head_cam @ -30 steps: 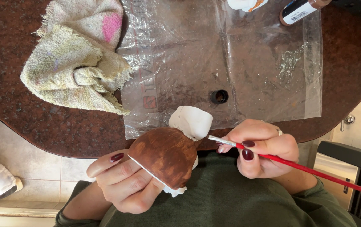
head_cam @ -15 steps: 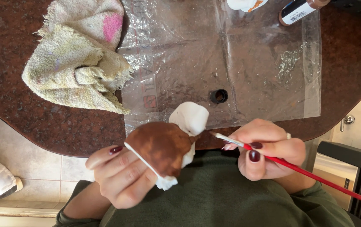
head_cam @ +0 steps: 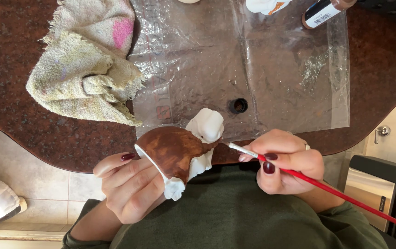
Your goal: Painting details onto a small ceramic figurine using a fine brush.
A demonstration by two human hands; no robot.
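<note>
Left hand (head_cam: 131, 186): fingers closed around the ceramic figurine (head_cam: 179, 154), held just off the table edge above the green-clad lap; its base and lower white part are partly hidden by those fingers. Right hand (head_cam: 285, 159): pinching a red-handled paintbrush (head_cam: 318, 184), tip at the figurine's brown-painted area. At the top edge, a bottle (head_cam: 325, 9) and a white object (head_cam: 265, 5) are cut off. Surface: dark speckled stone table (head_cam: 32, 133) with clear plastic sheet (head_cam: 253, 69), stained rag (head_cam: 87, 69) and small black cap (head_cam: 238, 105). Tiled floor below.
</note>
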